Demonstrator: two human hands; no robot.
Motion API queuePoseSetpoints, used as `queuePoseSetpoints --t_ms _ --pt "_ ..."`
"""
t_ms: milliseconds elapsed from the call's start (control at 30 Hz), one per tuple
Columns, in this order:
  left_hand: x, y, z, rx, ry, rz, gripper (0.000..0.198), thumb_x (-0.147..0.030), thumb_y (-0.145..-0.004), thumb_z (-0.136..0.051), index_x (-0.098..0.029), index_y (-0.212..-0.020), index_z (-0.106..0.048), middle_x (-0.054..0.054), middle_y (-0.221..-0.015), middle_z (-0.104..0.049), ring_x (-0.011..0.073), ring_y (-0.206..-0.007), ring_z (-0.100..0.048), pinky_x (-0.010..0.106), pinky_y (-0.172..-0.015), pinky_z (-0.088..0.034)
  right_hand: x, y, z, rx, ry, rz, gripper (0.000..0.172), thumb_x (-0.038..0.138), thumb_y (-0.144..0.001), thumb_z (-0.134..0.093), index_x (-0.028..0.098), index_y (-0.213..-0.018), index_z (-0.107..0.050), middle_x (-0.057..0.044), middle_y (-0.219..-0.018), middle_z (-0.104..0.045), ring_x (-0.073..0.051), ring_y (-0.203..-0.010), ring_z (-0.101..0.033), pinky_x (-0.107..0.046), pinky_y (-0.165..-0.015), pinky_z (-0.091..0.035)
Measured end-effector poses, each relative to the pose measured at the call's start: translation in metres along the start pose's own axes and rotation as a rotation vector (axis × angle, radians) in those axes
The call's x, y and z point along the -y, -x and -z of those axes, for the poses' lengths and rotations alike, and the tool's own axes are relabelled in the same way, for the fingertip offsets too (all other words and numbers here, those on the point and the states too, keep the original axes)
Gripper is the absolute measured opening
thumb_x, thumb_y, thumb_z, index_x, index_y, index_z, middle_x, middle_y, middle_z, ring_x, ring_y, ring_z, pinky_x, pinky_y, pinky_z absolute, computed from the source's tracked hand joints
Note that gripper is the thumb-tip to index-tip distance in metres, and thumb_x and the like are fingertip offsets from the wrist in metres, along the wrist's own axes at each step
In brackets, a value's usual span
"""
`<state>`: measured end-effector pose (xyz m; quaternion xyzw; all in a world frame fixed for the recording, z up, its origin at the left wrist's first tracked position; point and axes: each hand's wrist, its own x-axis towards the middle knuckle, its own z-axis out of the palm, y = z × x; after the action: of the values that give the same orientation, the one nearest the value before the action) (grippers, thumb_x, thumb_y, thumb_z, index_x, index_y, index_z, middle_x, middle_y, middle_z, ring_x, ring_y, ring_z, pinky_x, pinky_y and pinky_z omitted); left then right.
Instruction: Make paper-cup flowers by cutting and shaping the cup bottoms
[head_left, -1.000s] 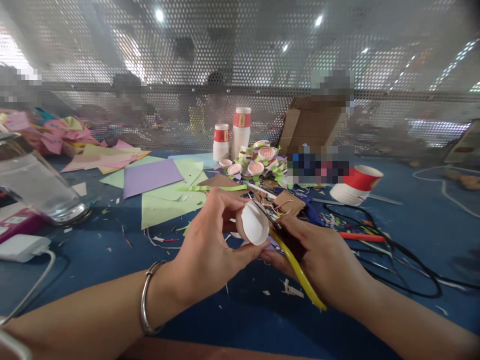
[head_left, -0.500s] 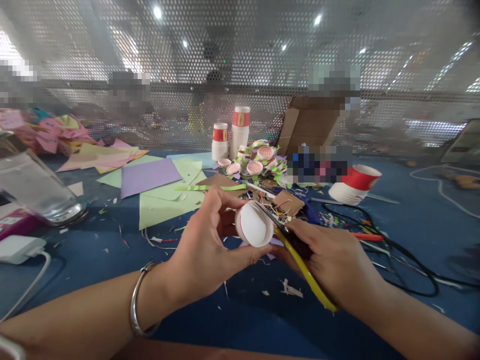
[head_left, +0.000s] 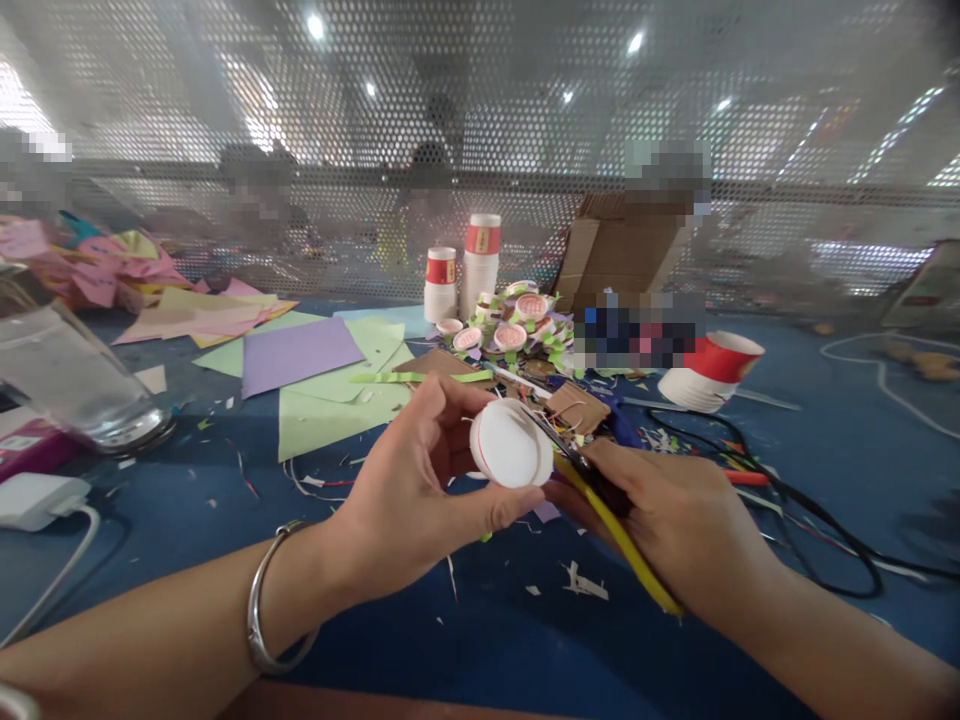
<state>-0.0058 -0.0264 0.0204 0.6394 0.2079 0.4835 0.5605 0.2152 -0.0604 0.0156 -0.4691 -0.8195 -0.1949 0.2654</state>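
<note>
My left hand (head_left: 420,480) grips a small white paper cup piece (head_left: 511,446) between thumb and fingers. The round end of this piece faces me, and a thin red line runs along its side. In my right hand (head_left: 667,510) are scissors (head_left: 637,570) with a yellow handle, their dark blades lying at the right upper rim of the cup piece. Whether the blades are parted is hard to see. Behind my hands lies a heap of cut cup bottoms (head_left: 510,335) with pinkish printed faces and green paper strips.
Two stacks of red-and-white paper cups (head_left: 480,265) stand behind the heap. More cups (head_left: 709,372) lean at right beside a black cable (head_left: 795,500). Coloured paper sheets (head_left: 300,355), a glass of water (head_left: 82,370) and a white charger (head_left: 45,498) occupy the left. Scraps litter the blue table.
The cup piece has turned slightly in my left hand, with the scissors shifting a little down and right along its rim. A thin strip now curls at its upper edge.
</note>
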Motion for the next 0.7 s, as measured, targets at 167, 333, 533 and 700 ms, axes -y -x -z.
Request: queuePoseSetpoints --t_ms 167,333,533,700 --pt "0.0017 0.0025 0.0001 0.042 -0.006 0.078 0.051 -0.013 -0.07 -0.089 -0.02 -0.104 -0.052 0.001 -0.1 -0.071 0.011 -0.089 -0.071 0.021 -0.081 -0.056 0.0007 -0.0008 0.0006 0.013 -0.045 0.041 0.037 0.039 -0.104 -0.047 0.019 -0.076 -0.061 0.0 -0.055 -0.062 -0.014 -0.043 -0.059 -0.025 -0.044 -0.034" --pt "0.0024 0.0021 0.0004 0.064 0.041 0.118 0.049 -0.012 -0.07 -0.089 -0.019 -0.1 -0.051 0.002 -0.099 -0.07 0.0117 -0.088 -0.07 0.022 -0.079 -0.056 0.0 -0.0009 0.0002 -0.003 -0.016 0.056 0.043 0.039 -0.105 -0.043 0.02 -0.069 -0.056 0.003 -0.049 -0.056 -0.012 -0.038 -0.053 -0.025 -0.042 -0.031" --pt "0.0023 -0.0012 0.001 0.053 0.149 0.138 0.048 -0.013 -0.068 -0.091 -0.019 -0.097 -0.053 0.001 -0.094 -0.07 0.0121 -0.081 -0.069 0.022 -0.071 -0.056 -0.0025 0.0001 -0.0002 0.027 0.006 0.04 0.047 0.042 -0.105 -0.044 0.021 -0.065 -0.053 0.003 -0.047 -0.054 -0.011 -0.036 -0.05 -0.025 -0.042 -0.029" --pt "0.0044 -0.005 0.0001 -0.001 0.253 0.167 0.046 -0.012 -0.069 -0.089 -0.018 -0.103 -0.059 0.003 -0.099 -0.071 0.0138 -0.084 -0.071 0.023 -0.072 -0.059 -0.0042 -0.0004 -0.0039 0.037 0.004 0.0 0.047 0.048 -0.103 -0.045 0.021 -0.066 -0.056 0.003 -0.045 -0.053 -0.012 -0.036 -0.049 -0.025 -0.042 -0.026"
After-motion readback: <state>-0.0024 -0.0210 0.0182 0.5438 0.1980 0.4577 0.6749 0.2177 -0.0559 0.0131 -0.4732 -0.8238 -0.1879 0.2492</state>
